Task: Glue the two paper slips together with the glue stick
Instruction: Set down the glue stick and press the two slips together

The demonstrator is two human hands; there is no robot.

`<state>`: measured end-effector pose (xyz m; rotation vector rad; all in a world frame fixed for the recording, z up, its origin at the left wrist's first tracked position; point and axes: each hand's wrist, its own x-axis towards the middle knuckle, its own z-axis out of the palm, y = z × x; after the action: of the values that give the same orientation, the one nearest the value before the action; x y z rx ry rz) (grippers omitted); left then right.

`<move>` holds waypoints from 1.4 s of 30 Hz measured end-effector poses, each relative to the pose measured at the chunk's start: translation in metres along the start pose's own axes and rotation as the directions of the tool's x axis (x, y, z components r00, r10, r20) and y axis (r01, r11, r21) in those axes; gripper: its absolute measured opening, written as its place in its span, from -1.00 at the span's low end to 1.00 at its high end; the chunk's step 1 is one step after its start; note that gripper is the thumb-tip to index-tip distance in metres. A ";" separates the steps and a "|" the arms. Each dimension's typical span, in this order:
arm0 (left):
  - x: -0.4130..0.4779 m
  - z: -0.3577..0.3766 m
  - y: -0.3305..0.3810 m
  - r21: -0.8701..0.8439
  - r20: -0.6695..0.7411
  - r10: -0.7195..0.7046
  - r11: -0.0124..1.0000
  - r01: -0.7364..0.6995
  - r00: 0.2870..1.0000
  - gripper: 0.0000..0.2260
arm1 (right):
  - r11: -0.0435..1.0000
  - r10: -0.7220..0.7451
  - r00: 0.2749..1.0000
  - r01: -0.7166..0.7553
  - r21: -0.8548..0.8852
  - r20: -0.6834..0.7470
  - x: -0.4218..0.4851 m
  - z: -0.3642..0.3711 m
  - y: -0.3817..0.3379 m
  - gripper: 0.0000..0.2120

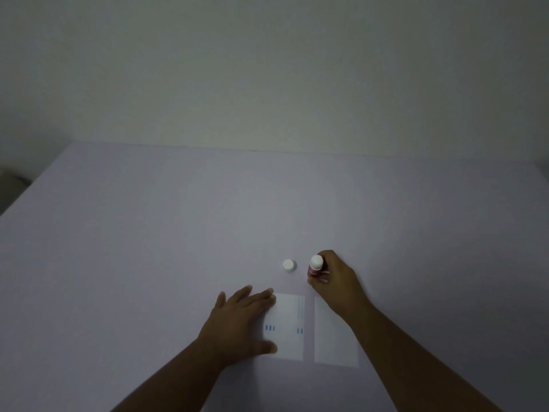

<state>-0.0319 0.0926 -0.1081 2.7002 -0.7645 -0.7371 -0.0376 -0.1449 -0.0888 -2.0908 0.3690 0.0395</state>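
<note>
- Glue stick (315, 266) is in your right hand (335, 278), standing roughly upright just past the far edge of the papers, fingers wrapped around the red barrel. White end points up; whether that's bare glue or plastic, can't tell from here.
- The little white cap (288, 265) sits on the table (148, 233) just to the left of the stick, apart from it, so it looks like you've already got it uncapped.
- The two slips lie side by side on the near side of your right hand: the printed slip (289, 325) with blue marks on the left, the blank slip (334, 343) on the right, a narrow gap between them, long edges running near to far.
- Your left hand (240, 319) is flat and spread wide, fingers resting on the left edge of the printed slip, gripping nothing, just pinning it.
- So the move is basically towards you: tip the stick over and bring it down. My guess is the pinned printed slip gets the glue, since that one's steadied.
- Watch your right forearm: it crosses the blank slip's far corner and could drag it.
</note>
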 end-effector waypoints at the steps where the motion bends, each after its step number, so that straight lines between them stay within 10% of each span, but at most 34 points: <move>1: 0.000 0.000 0.000 -0.005 -0.002 0.001 1.000 -0.001 1.000 -0.13 | 1.000 0.001 1.000 -0.001 0.006 0.006 -0.001 -0.001 0.000 -0.78; 13: 0.002 0.001 -0.002 0.011 -0.013 0.004 1.000 -0.004 1.000 -0.14 | 0.999 0.037 0.997 -0.035 0.029 -0.065 -0.004 -0.002 0.000 -0.69; 20: 0.002 0.001 -0.001 0.024 -0.006 0.004 1.000 -0.004 1.000 -0.16 | 0.973 0.229 0.893 -0.212 0.088 -0.387 -0.040 0.000 -0.003 -0.78; 24: 0.000 0.001 0.002 0.023 -0.001 -0.004 1.000 0.004 1.000 -0.16 | 0.952 -0.014 0.999 0.001 -0.305 -0.040 -0.092 0.030 0.002 -0.92; 29: -0.001 0.002 0.005 -0.010 -0.040 -0.018 1.000 0.018 0.999 -0.17 | 0.645 -0.376 0.898 0.432 -0.631 0.229 -0.121 0.048 0.010 -0.82; 37: -0.017 0.004 0.015 -0.256 -0.233 -0.084 0.966 0.022 0.969 -0.10 | 0.530 -0.445 0.849 0.507 -0.680 0.285 -0.116 0.050 0.015 -0.70; 42: -0.039 0.018 0.023 -0.621 -0.334 -0.373 0.778 0.095 0.866 -0.32 | 0.538 -0.419 0.854 0.507 -0.673 0.308 -0.115 0.050 0.016 -0.69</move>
<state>-0.0800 0.0924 -0.0998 2.2530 -0.0422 -0.2970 -0.1461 -0.0823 -0.1081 -2.9284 -0.3794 -0.0203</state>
